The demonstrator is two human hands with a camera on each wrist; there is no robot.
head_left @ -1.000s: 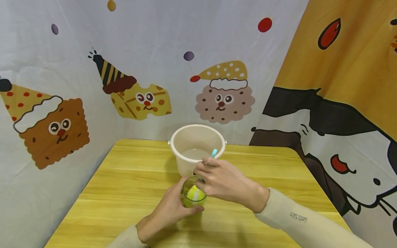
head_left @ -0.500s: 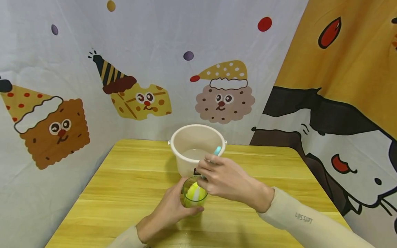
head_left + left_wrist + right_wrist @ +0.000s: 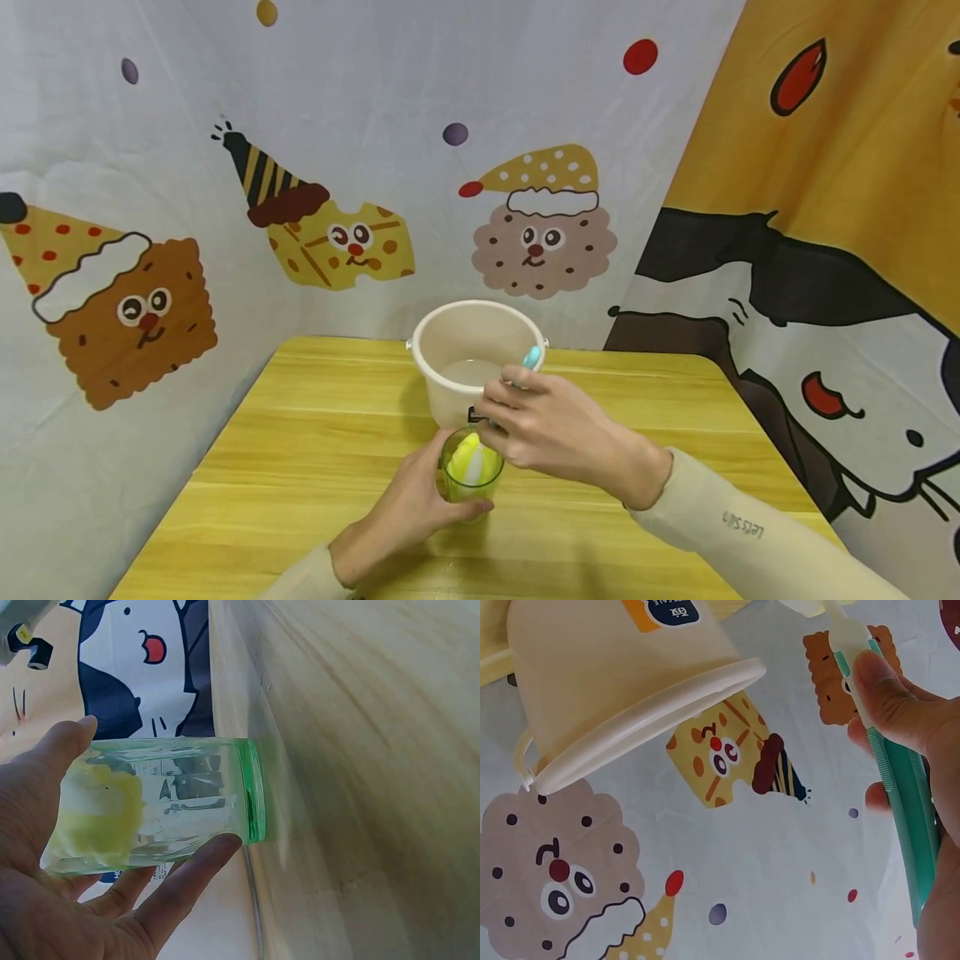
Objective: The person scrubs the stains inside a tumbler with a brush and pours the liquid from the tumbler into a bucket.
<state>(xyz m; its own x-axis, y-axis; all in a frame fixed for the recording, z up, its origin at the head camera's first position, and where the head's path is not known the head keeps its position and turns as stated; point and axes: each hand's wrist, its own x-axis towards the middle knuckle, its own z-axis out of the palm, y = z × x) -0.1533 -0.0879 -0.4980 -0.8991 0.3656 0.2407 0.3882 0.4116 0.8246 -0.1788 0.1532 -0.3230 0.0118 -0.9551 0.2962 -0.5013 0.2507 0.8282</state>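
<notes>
A clear green-tinted glass [image 3: 480, 497] stands at the middle of the table, gripped around its side by my left hand [image 3: 405, 504]. Its green base [image 3: 253, 791] is at or very near the tabletop in the left wrist view. Inside the glass, near the mouth, is the yellow-and-white sponge head [image 3: 465, 460] of a cup brush. My right hand [image 3: 558, 425] holds that brush above the glass by its teal handle [image 3: 904, 802], thumb along the neck in the right wrist view. The handle's light-blue tip [image 3: 532, 357] pokes out above my fingers, tilted to the right.
Just beyond the glass stands a cream bucket [image 3: 447, 404] with side handle knobs and a dark label. The yellow wooden table [image 3: 315, 425] meets a cartoon-printed cloth [image 3: 360, 100] at its back and sides.
My right hand has shifted slightly right and up, tipping the brush handle further right. The sponge head has turned a little inside the glass. My left hand and the bucket stay put.
</notes>
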